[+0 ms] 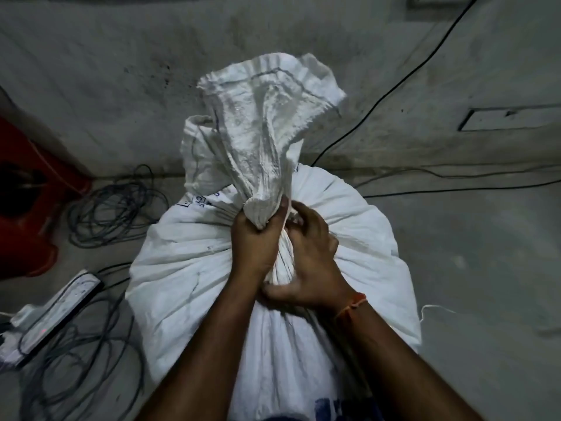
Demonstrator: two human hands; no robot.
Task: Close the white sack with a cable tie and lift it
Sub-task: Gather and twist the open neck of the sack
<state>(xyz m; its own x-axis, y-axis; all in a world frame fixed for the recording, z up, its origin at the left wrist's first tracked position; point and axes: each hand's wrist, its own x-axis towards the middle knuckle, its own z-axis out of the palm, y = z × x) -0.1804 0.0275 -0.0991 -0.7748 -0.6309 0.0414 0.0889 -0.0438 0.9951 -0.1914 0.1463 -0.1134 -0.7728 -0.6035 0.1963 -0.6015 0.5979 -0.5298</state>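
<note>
My left hand (255,238) grips the white sack (194,268) by its gathered neck; my right hand (309,262) seemingly pinches it below. Cables (118,214) at nine o'clock.

I see a full white sack (273,268) standing on the grey floor (470,253), its gathered neck (264,208) gripped in my left hand (253,241) while the loose mouth flares up above the fist. My right hand (309,259) curls round the twisted neck just below, its fingers (299,217) touching the cloth beside the left thumb, an orange thread (353,303) on that wrist. To the left lie coiled dark cables (118,208), a white power strip (54,311) and a red object (27,192); I cannot make out a cable tie.
</note>
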